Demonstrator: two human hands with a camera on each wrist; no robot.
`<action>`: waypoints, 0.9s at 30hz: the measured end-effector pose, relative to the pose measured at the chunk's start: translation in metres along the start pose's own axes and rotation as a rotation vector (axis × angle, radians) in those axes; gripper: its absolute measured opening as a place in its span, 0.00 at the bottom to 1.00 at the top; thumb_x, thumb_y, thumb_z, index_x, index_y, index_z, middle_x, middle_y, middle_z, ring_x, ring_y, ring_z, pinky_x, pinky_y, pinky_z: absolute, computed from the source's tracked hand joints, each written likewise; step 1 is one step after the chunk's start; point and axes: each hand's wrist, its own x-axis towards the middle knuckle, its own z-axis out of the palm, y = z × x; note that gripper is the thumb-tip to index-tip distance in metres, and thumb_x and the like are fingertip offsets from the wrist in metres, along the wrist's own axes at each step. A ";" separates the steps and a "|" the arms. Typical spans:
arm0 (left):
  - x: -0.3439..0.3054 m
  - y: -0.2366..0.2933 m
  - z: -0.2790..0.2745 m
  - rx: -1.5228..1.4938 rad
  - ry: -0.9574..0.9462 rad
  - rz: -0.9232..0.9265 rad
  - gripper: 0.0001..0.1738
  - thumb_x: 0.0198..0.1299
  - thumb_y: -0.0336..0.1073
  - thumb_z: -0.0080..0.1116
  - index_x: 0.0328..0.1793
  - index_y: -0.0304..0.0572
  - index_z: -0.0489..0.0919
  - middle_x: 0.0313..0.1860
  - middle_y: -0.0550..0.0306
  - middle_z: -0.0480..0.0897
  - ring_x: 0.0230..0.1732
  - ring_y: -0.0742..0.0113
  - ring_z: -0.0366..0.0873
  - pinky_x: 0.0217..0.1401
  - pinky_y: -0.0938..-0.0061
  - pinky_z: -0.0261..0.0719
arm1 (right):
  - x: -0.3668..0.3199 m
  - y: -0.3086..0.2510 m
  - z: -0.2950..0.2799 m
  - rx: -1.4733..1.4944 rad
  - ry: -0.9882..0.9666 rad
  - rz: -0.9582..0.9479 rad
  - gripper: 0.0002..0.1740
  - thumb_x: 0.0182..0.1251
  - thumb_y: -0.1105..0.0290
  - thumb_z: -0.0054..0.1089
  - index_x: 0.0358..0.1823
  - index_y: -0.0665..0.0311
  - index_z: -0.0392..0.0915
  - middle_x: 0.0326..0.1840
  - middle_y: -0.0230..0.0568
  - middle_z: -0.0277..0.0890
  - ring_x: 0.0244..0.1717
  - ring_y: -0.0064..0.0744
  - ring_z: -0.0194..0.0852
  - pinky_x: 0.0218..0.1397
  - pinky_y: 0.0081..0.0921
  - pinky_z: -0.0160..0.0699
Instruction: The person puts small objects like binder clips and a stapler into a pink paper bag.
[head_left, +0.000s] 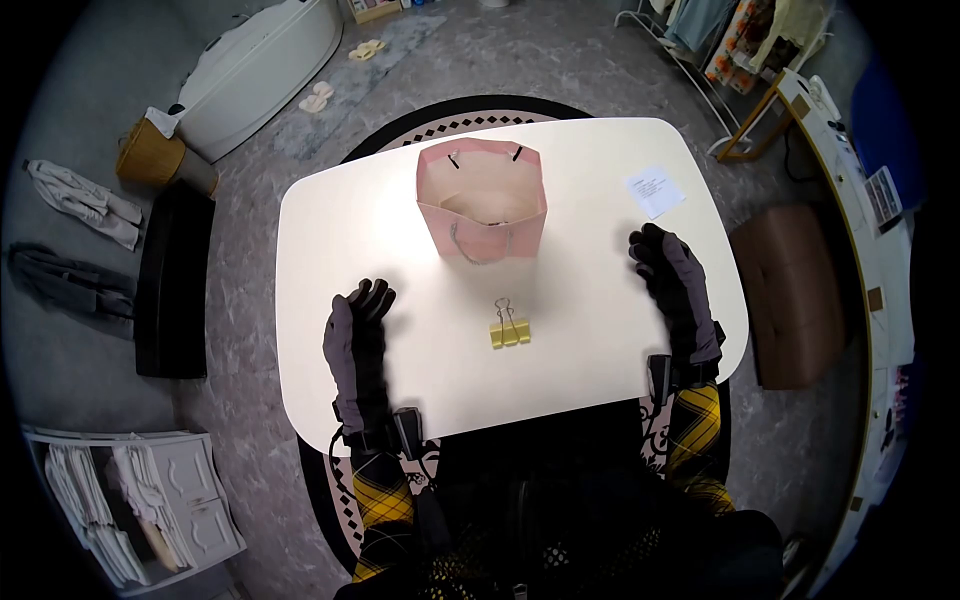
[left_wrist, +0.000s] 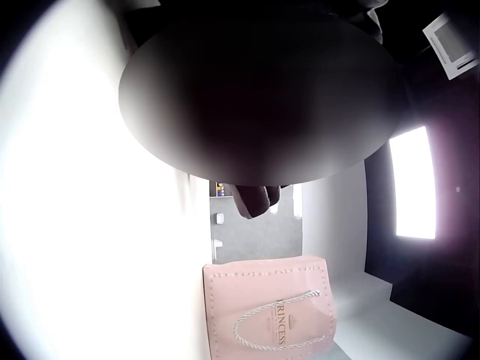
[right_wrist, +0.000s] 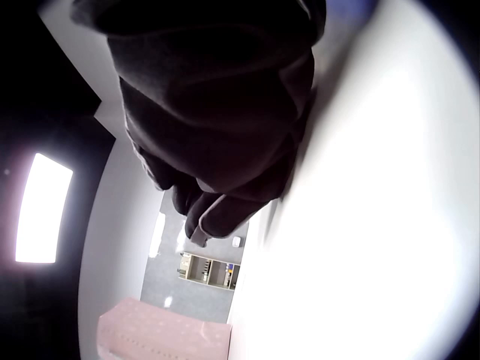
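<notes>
A pink paper gift bag (head_left: 490, 205) with rope handles stands upright on the white table (head_left: 590, 350), its top open toward the head camera. In the left wrist view the bag (left_wrist: 270, 319) shows gold "PRINCESS" lettering. Between the hands and nearer the body lies a gold binder clip (head_left: 510, 333), its wire arms toward the bag. My gloved left hand (head_left: 358, 330) is at the table's left side, fingers loosely bent around nothing. Over on the right side, my gloved right hand (head_left: 678, 285) has relaxed fingers and holds nothing. The white card is the thing nearest to it.
A small white printed card (head_left: 655, 192) lies at the table's back right. A brown stool (head_left: 790, 295) stands right of the table, a black bench (head_left: 175, 280) to the left. Behind are a bathtub (head_left: 265, 70) and a clothes rack (head_left: 680, 70).
</notes>
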 end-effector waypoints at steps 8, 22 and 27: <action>-0.001 0.001 0.002 0.022 0.024 -0.005 0.37 0.82 0.59 0.50 0.77 0.29 0.71 0.72 0.42 0.81 0.71 0.50 0.80 0.72 0.64 0.71 | 0.001 0.001 -0.002 0.024 -0.025 -0.007 0.27 0.86 0.56 0.54 0.73 0.72 0.74 0.65 0.49 0.84 0.60 0.34 0.85 0.60 0.28 0.81; -0.001 0.004 0.002 0.026 -0.038 -0.003 0.38 0.82 0.58 0.50 0.79 0.28 0.69 0.75 0.41 0.78 0.74 0.49 0.78 0.76 0.62 0.68 | 0.002 0.003 -0.004 0.007 -0.042 -0.017 0.28 0.87 0.56 0.53 0.73 0.72 0.74 0.66 0.49 0.83 0.61 0.34 0.84 0.61 0.29 0.80; -0.001 0.004 0.002 0.028 -0.028 -0.021 0.38 0.82 0.59 0.50 0.79 0.30 0.70 0.75 0.41 0.78 0.74 0.49 0.78 0.75 0.62 0.68 | 0.001 0.003 -0.004 -0.016 -0.030 -0.021 0.27 0.87 0.56 0.52 0.74 0.70 0.74 0.67 0.49 0.83 0.61 0.34 0.84 0.62 0.29 0.80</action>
